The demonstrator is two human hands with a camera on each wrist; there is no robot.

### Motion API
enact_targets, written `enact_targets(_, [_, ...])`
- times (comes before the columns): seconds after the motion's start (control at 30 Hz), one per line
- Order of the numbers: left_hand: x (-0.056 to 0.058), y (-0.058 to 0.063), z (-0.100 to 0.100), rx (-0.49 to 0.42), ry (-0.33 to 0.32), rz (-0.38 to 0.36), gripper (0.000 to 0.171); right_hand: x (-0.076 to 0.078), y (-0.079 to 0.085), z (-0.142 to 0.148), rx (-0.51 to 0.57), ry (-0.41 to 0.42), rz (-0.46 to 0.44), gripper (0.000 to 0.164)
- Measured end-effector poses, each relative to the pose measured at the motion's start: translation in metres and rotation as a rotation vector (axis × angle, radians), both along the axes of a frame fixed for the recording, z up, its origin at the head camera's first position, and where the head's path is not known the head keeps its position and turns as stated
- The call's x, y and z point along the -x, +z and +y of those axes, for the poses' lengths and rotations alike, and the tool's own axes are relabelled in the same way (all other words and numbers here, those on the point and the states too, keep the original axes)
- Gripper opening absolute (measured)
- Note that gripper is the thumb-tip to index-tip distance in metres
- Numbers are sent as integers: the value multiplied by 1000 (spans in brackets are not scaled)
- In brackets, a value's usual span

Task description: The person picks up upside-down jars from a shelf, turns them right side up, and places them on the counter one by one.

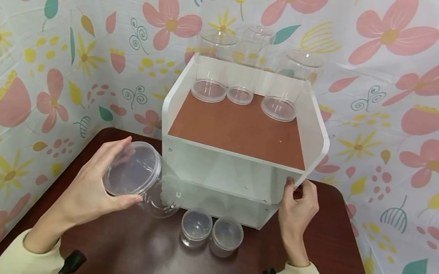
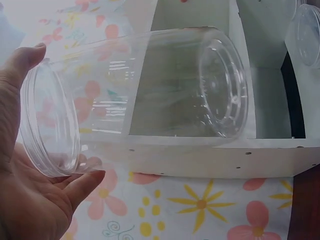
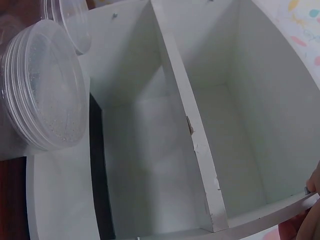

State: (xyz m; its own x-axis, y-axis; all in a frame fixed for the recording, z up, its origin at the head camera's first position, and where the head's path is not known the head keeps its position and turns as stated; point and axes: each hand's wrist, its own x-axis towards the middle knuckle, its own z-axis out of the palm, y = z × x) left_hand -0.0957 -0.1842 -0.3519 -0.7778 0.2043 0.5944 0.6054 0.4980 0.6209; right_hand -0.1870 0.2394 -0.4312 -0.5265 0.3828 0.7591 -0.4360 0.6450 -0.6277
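Note:
My left hand grips a large clear plastic jar round its lidded end. The jar is tilted, its lid facing up toward me and its base pointing at the shelf's left front. My right hand pinches the right side edge of a white two-level shelf unit, thumb at the front, just below the top board. In the right wrist view, only fingertips show at the unit's edge. Two small lidded jars, the left one and the right one, stand in front of the unit.
Three tall clear jars stand on the brown top board: left, middle and right. Low side panels flank them. The unit sits on a dark red-brown table, with flowered cloth behind.

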Motion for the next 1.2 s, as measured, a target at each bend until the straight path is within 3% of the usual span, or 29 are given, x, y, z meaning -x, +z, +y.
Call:
enact_targets(0.17, [3,-6,2,43,48,-53,116,1,1,-1,-2,-10,26,9])
enact_targets(0.4, [8,-25,7,179,146,-162,115,-1,1,-1,-3,-4,18,8])
enact_targets(0.7, [14,-54,21,228,167,-259,117,-1,0,0,0,8,16,9])
enact_targets(1.2, [17,-105,36,196,183,-308,114,1,-1,2,2,-2,13,8])
